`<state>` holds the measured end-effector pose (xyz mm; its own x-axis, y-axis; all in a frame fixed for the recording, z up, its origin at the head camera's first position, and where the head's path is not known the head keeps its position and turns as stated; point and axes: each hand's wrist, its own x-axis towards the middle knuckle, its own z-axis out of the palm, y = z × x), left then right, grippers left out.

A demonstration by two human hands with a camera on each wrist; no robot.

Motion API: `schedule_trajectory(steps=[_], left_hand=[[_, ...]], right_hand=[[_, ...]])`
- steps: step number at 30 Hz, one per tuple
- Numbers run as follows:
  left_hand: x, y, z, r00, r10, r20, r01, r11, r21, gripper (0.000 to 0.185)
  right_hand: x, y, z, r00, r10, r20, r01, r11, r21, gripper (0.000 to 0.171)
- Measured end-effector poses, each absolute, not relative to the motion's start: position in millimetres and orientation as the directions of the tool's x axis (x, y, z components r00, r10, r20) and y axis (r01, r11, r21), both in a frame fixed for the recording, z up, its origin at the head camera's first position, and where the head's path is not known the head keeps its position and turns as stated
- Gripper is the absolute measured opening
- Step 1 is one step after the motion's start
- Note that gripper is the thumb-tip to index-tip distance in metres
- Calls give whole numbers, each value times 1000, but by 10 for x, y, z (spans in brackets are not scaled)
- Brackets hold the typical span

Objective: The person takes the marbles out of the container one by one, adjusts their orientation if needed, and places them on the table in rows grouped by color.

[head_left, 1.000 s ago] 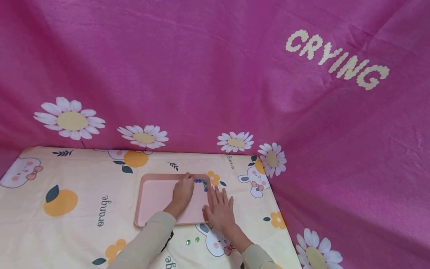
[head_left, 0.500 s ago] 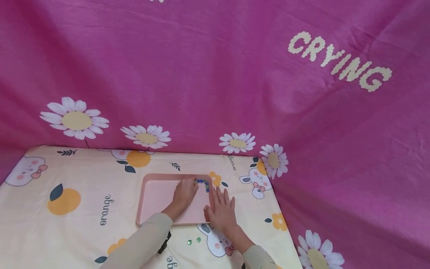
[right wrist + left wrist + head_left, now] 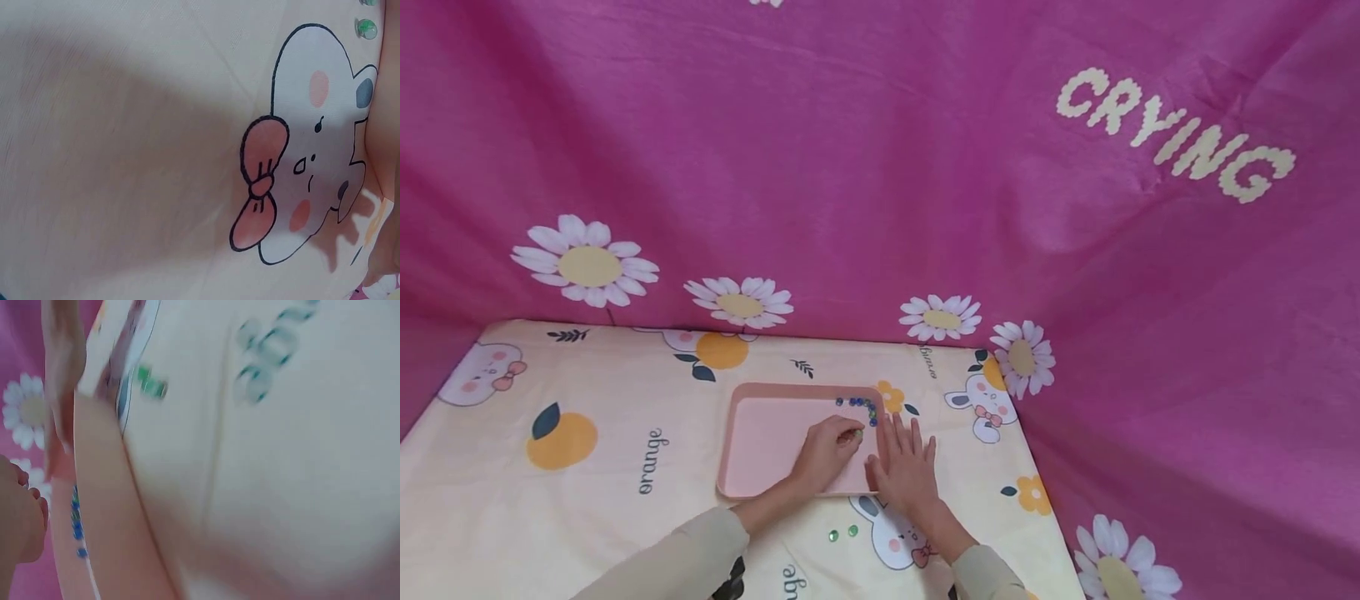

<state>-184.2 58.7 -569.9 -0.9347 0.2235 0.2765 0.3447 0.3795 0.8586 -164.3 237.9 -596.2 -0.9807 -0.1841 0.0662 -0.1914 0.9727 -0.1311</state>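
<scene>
On a printed surface (image 3: 681, 417), a pink tray (image 3: 767, 433) sits apparently steadied by a person's right hand (image 3: 908, 473), fingers spread, gripping nothing; the left hand's (image 3: 827, 450) fingers pinch a green bead (image 3: 858, 432) over it, near a bead row (image 3: 872, 415) whose bend the tray's corner likely guides. Two loose beads (image 3: 853, 530) lie outside.

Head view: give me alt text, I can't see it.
The left hand pinches a small green bead over a pink tray, while the right hand lies spread at its right edge. Blue and green beads line the tray's far right corner; two green beads lie on the printed cloth.
</scene>
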Motion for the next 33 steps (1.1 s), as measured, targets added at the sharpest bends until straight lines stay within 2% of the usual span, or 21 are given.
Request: schedule_trajectory(steps=[5, 15, 25, 33], left_hand=[[-1491, 498, -5638, -918, 309, 248, 341, 299, 891, 19], [-994, 271, -5679, -913, 373, 166, 279, 273, 921, 17], [-789, 124, -5890, -916, 343, 207, 324, 331, 886, 17], [-738, 46, -6015, -930, 357, 85, 225, 372, 900, 16]], right_hand=[[-1645, 2391, -5993, -978, -191, 81, -200, 972, -119, 70], [-1650, 2385, -6005, -977, -201, 77, -209, 970, -126, 71], [-1680, 2397, -5985, -982, -182, 51, -186, 976, -110, 71], [-1667, 2401, -5995, -984, -174, 38, -177, 975, -131, 72]])
